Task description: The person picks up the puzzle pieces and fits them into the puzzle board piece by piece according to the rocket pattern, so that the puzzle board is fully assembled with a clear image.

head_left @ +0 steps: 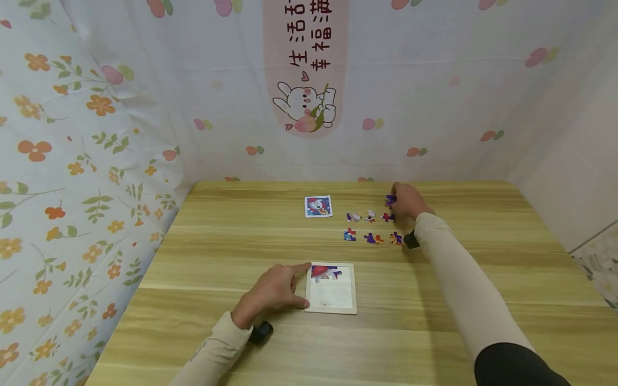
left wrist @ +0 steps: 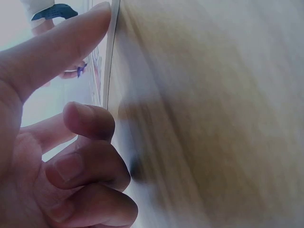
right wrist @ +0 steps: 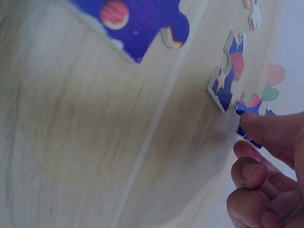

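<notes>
My left hand is at the left side of a square puzzle frame. Its index fingertip touches the upper left corner and its thumb the lower left one, while the other fingers are curled, as the left wrist view shows. Joined puzzle pieces, red, white and purple, fill the upper left part of the frame. Farther back on the right, my right hand pinches a purple puzzle piece between thumb and index finger. In the right wrist view the thumb covers part of that piece.
Several loose puzzle pieces lie in two rough rows by the right hand, among them a red and purple piece and a blue and red piece. To their left is a small picture card. A patterned cloth hangs behind the wooden table.
</notes>
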`<state>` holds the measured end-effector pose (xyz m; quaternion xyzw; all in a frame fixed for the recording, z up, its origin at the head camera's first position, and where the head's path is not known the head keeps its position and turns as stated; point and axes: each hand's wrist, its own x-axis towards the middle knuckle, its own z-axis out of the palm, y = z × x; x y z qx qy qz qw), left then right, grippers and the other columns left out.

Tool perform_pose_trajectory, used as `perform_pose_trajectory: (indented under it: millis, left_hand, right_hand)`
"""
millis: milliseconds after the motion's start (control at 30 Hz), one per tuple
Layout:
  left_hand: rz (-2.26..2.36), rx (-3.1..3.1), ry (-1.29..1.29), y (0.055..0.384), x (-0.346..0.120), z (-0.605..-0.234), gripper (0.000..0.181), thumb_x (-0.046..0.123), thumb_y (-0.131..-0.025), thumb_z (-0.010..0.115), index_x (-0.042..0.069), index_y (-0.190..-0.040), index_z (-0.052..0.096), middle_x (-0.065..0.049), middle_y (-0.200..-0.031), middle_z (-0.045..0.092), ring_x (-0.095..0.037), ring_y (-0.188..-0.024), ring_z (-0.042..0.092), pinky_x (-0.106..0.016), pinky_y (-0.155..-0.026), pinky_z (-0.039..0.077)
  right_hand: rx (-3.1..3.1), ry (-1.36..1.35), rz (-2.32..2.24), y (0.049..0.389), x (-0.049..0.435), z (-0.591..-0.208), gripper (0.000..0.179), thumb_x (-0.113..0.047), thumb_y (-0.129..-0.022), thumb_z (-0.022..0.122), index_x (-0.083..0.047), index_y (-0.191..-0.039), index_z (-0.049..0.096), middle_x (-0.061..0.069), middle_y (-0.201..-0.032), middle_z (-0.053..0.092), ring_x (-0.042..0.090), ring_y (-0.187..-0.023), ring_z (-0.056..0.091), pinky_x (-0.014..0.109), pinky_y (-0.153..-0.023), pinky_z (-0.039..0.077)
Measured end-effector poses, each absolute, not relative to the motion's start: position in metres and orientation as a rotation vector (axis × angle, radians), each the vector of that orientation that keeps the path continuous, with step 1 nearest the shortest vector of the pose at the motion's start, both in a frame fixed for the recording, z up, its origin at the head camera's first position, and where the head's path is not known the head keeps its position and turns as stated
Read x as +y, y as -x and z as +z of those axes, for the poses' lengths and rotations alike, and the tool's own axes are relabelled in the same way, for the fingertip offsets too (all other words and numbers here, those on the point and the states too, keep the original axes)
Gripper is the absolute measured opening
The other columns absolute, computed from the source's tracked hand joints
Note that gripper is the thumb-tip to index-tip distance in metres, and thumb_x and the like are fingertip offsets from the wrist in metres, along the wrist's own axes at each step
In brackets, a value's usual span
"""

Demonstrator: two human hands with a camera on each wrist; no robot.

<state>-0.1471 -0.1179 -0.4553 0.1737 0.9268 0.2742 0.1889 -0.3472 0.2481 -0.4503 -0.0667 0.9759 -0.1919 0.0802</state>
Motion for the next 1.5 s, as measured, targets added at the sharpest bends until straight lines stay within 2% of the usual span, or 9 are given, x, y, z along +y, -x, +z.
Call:
perform_pose_trajectory:
  millis: [167,267,433,667,800,900,1100,1233,1500]
  left_hand:
    - [0.774,2.6,-0.488,0.147,-0.117,-0.455,0.082,0.03,-0.073,0.09,0.013,-0.145,0.055,0.005,-0.056,0.045,-0.011,-0.052,0.039,-0.024,-0.048,0.027]
    - [0.774,2.6,-0.496,0.147,-0.116,-0.455,0.082,0.03,-0.073,0.09,0.013,-0.145,0.055,0.005,-0.057,0.045,-0.011,-0.052,0.04,-0.024,-0.048,0.027]
    - [0.769,2.614,-0.513,0.148,-0.116,-0.454,0.082,0.03,-0.073,0.09,0.012,-0.144,0.055,0.005,-0.057,0.046,-0.01,-0.052,0.04,-0.023,-0.048,0.028]
    - [0.778,2.613,-0.511,0.147,-0.116,-0.453,0.082,0.03,-0.072,0.091,0.012,-0.144,0.056,0.006,-0.056,0.046,-0.01,-0.052,0.04,-0.023,-0.048,0.028]
    - [0.779,2.61,-0.516,0.147,-0.116,-0.453,0.082,0.03,-0.072,0.091,0.011,-0.144,0.056,0.006,-0.056,0.045,-0.01,-0.052,0.04,-0.023,-0.049,0.028]
    - [0.78,2.609,-0.52,0.147,-0.115,-0.454,0.082,0.03,-0.072,0.09,0.011,-0.144,0.055,0.006,-0.056,0.045,-0.01,-0.052,0.039,-0.023,-0.049,0.027]
    - [0.775,2.609,-0.51,0.146,-0.116,-0.453,0.082,0.03,-0.073,0.09,0.012,-0.145,0.055,0.005,-0.056,0.046,-0.011,-0.052,0.04,-0.023,-0.049,0.027]
    - [0.773,2.611,-0.51,0.145,-0.117,-0.452,0.082,0.03,-0.073,0.09,0.011,-0.145,0.055,0.005,-0.057,0.046,-0.011,-0.052,0.04,-0.023,-0.048,0.027]
    - [0.777,2.613,-0.522,0.146,-0.117,-0.451,0.082,0.029,-0.072,0.09,0.01,-0.144,0.056,0.005,-0.057,0.046,-0.01,-0.053,0.039,-0.023,-0.049,0.027]
  right_hand:
    - [2.955,0.173,-0.681,0.343,0.253,-0.448,0.021,0.0,-0.087,0.056,0.005,-0.107,0.056,0.025,-0.103,0.062,0.035,-0.089,0.054,0.048,-0.081,0.05]
    - [2.972,0.18,-0.753,0.34,0.257,-0.444,0.016,-0.002,-0.088,0.055,0.005,-0.102,0.059,0.025,-0.1,0.063,0.036,-0.088,0.055,0.047,-0.079,0.049]
    - [2.896,0.162,-0.891,0.334,0.261,-0.436,0.023,-0.006,-0.093,0.055,0.006,-0.11,0.064,0.029,-0.112,0.065,0.041,-0.103,0.059,0.046,-0.081,0.052]
    - [2.821,0.166,-0.976,0.323,0.258,-0.427,0.03,-0.008,-0.099,0.053,0.004,-0.123,0.066,0.029,-0.119,0.066,0.039,-0.106,0.062,0.031,-0.074,0.052]
    - [2.778,0.19,-1.045,0.312,0.254,-0.423,0.027,-0.008,-0.1,0.053,0.002,-0.122,0.066,0.027,-0.114,0.067,0.037,-0.098,0.064,0.029,-0.069,0.051]
    - [2.746,0.22,-1.114,0.304,0.25,-0.422,0.023,-0.006,-0.099,0.054,0.001,-0.118,0.066,0.026,-0.107,0.068,0.035,-0.087,0.064,0.03,-0.064,0.049]
    - [2.698,0.295,-1.158,0.289,0.241,-0.425,0.017,-0.004,-0.096,0.058,0.001,-0.11,0.065,0.023,-0.094,0.069,0.02,-0.064,0.054,0.028,-0.057,0.044]
    - [2.669,0.354,-1.157,0.28,0.235,-0.43,0.015,-0.003,-0.096,0.059,-0.001,-0.108,0.066,0.023,-0.091,0.07,0.013,-0.06,0.051,0.027,-0.056,0.043]
    - [2.586,0.447,-1.175,0.261,0.218,-0.427,0.012,-0.003,-0.096,0.061,-0.002,-0.107,0.067,0.022,-0.089,0.071,0.016,-0.054,0.049,0.028,-0.051,0.042]
